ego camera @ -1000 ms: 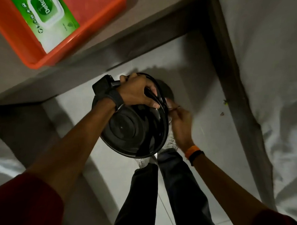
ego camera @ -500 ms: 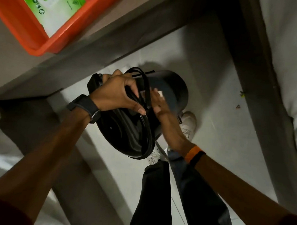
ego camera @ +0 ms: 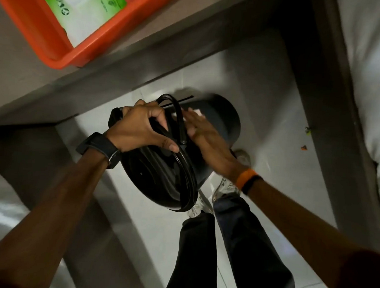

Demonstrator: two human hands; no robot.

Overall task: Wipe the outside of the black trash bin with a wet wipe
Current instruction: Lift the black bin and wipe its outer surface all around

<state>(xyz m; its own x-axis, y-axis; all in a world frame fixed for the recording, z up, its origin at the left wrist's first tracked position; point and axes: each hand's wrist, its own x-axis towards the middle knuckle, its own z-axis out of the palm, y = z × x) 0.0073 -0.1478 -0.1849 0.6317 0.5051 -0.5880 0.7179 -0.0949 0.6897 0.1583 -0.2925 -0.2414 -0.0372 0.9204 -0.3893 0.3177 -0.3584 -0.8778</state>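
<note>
The black trash bin point(ego camera: 222, 121) hangs tilted on its side above the floor, its lid end point(ego camera: 159, 181) facing me. My left hand point(ego camera: 141, 128) is shut on the bin's rim and wire handle at the top. My right hand point(ego camera: 204, 135) lies flat against the bin's outer wall, pressing a white wet wipe point(ego camera: 198, 112) that shows only as a small patch past the fingertips.
An orange tray point(ego camera: 64, 49) holding a green pack of wipes point(ego camera: 82, 6) sits on the grey table top at upper left. A white bed point(ego camera: 365, 86) with a dark frame runs along the right. My legs and white shoes point(ego camera: 224, 186) stand on the tiled floor below the bin.
The bin has been tipped from lid-up onto its side, baring its wall. My right hand has moved from the far rim onto that wall with the wipe. The view shifted slightly.
</note>
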